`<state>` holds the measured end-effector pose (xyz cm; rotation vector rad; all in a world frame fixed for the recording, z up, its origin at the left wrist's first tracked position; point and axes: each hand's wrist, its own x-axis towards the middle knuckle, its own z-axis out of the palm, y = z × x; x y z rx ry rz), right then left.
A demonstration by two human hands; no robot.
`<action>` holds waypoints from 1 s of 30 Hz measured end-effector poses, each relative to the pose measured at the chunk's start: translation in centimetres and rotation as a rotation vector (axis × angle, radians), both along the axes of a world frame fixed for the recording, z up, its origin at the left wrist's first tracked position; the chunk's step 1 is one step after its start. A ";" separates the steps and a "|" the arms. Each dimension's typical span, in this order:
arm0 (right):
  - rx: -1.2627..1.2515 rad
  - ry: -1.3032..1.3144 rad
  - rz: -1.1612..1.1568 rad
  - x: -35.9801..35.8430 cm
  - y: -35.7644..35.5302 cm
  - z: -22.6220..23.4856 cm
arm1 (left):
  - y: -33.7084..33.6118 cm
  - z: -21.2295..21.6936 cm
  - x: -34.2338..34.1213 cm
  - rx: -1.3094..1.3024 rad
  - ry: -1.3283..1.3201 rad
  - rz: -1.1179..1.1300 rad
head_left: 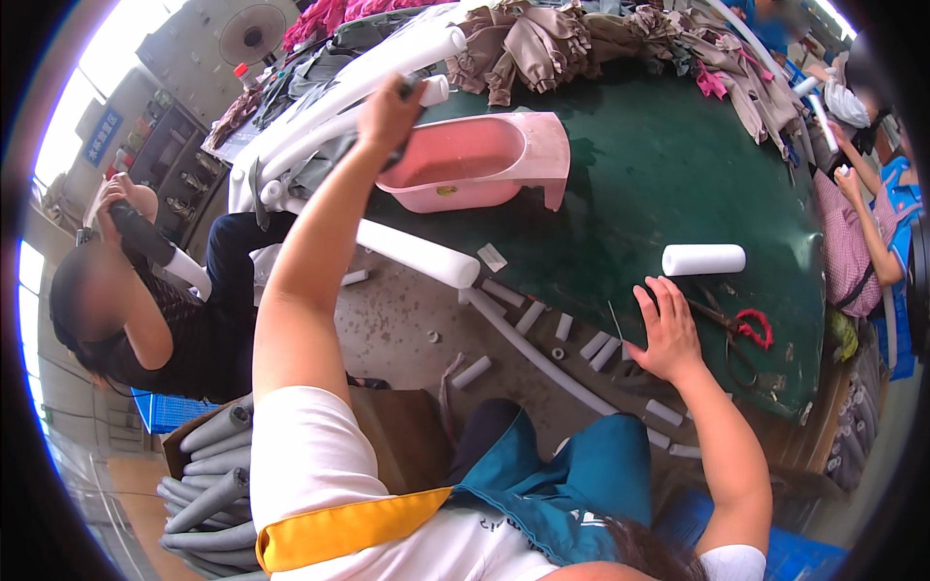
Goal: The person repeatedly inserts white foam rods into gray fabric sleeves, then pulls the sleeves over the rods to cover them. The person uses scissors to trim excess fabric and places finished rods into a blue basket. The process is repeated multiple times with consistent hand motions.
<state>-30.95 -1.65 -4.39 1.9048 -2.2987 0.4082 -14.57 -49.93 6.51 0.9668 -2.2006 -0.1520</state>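
Up near the top centre of the frame, the left hand [389, 111] is raised at the end of an outstretched arm, its fingers wrapped around a dark tool [407, 121] whose shape is mostly hidden by the hand. It sits against a bundle of long white foam tubes [358, 82] that slant from the upper middle down to the left. Just right of this hand lies a pink plastic tub [465, 165], resting on the dark green table [678, 165].

Lower right of centre, the right hand [666, 334] lies flat with fingers spread wide on the table edge, gripping nothing. Short cut pieces of white foam tube [599, 347] lie just beside its fingertips on the left, and a thicker white foam roll [703, 259] sits above it, apart. Red-handled scissors [748, 327] rest immediately to its right.

A heap of brownish cloth [542, 44] covers the table's far side. At the left of the frame another person [145, 320] sits, holding a dark tube.
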 end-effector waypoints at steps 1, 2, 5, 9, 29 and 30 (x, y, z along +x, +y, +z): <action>0.001 0.004 -0.007 -0.1 0.1 0.0 | -0.6 1.0 0.9 -0.102 0.017 0.048; 0.002 0.007 -0.009 0.0 0.1 0.1 | -1.4 1.7 2.2 -0.204 0.033 0.099; -0.005 -0.008 0.020 0.2 -0.3 0.1 | -8.6 -1.0 8.6 -0.249 0.013 -0.005; 0.008 0.000 -0.012 -0.3 0.2 -0.3 | -8.4 -5.3 11.1 -0.215 -0.242 0.085; -0.343 0.061 0.201 -1.2 1.6 -1.8 | 16.4 6.2 -0.3 -0.217 0.064 -0.467; -0.429 0.107 0.251 -1.2 2.3 -2.2 | 19.5 2.3 -2.0 -0.087 -0.015 -0.519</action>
